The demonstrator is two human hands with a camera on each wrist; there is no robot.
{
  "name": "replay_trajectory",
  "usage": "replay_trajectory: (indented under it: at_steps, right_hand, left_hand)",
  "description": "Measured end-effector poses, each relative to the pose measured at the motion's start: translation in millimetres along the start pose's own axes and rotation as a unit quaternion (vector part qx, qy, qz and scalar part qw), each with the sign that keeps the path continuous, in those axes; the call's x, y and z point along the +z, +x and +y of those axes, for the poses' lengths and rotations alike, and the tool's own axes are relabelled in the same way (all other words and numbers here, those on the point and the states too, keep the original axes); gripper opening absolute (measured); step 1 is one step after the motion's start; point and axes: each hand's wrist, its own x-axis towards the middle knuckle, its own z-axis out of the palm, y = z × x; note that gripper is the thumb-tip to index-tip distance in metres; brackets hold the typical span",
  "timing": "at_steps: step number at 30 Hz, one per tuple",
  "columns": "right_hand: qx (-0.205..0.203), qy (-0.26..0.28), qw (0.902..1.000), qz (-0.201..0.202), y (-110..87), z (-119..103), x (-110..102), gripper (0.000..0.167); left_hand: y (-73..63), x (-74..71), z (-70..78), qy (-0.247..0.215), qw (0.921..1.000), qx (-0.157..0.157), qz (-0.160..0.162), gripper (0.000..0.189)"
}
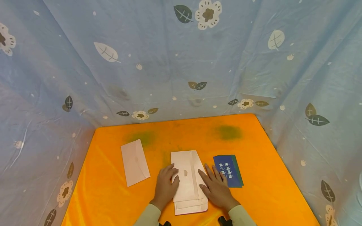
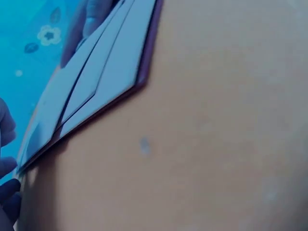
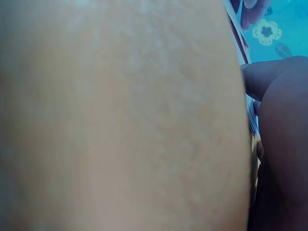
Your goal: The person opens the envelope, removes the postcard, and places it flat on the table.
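Observation:
A stack of pale pinkish-white envelopes lies on the orange cloth in the middle of the head view, with lower ones jutting out at the near end. Along its left edge rests my left hand, fingers slightly bent and fingertips on the top envelope. My right hand lies flat with fingers spread, its thumb and index finger touching the stack's right side. The other right fingers reach the blue cards. In the left wrist view the envelopes show layered edges and a dark reddish underside.
A single pale envelope lies to the left on the orange cloth. A green card peeks out under the blue ones on the right. Light-blue patterned curtains enclose the table at the back and both sides.

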Motion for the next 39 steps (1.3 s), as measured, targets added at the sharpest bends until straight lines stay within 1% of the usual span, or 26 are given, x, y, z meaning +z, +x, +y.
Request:
replay_trajectory:
  at_steps: [4, 9, 15, 19, 25, 31, 37, 39]
  right_hand:
    - [0.000, 0.000, 1.0000, -0.003, 0.5, 0, 0, 0.060]
    - [0.001, 0.001, 1.0000, -0.005, 0.4, -1, 0, 0.060]
    - [0.001, 0.004, 1.0000, -0.005, 0.0, -1, 0, 0.060]
    - [0.002, 0.008, 1.0000, -0.005, 0.0, -2, -1, 0.060]
    - [0.002, 0.010, 0.9999, -0.007, -0.2, -2, -2, 0.060]
    - [0.002, 0.012, 0.9999, -0.006, -0.6, -1, -1, 0.060]
    - [0.002, 0.010, 0.9999, -0.005, -0.3, 0, 1, 0.060]
    - [0.002, 0.009, 0.9999, -0.005, -0.3, 0, 2, 0.060]
  left_hand:
    - [2.4, -6.7, -2.1, -0.008, 0.9993, -0.035, -0.003, 0.022]
    - [6.5, -18.0, -4.5, -0.016, 0.9971, -0.073, 0.007, 0.023]
    - [13.8, -35.8, -12.4, -0.019, 0.9948, -0.095, 0.031, 0.026]
    - [17.0, -48.2, -19.7, -0.019, 0.9918, -0.120, 0.041, 0.028]
    - [17.1, -62.2, -32.2, -0.007, 0.9863, -0.157, 0.049, 0.031]
    - [16.7, -72.5, -43.3, 0.007, 0.9808, -0.176, 0.083, 0.032]
    - [16.2, -82.2, -50.1, 0.004, 0.9697, -0.219, 0.109, 0.032]
    - [16.3, -84.5, -52.3, 0.008, 0.9663, -0.227, 0.120, 0.031]
